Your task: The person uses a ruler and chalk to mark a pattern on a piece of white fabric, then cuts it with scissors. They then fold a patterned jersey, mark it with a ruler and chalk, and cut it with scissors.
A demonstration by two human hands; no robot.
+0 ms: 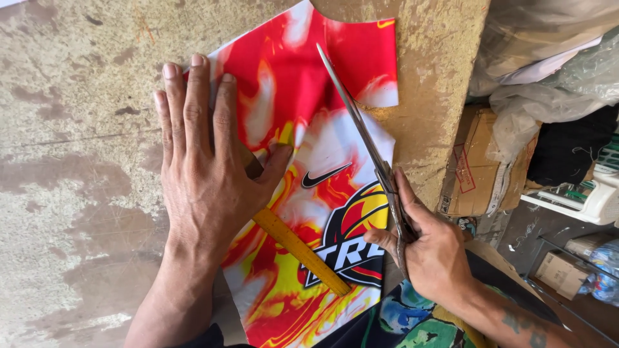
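Worn wooden table: left hand flat on glossy fabric; right hand grips steel scissors.

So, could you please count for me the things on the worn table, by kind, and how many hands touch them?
Printed fabric piece, red, yellow and white: 1
Scissors, in the right hand: 1
Yellow wooden ruler, under the left hand: 1
Hands: 2
Total: 3 things on the table, 2 hands.
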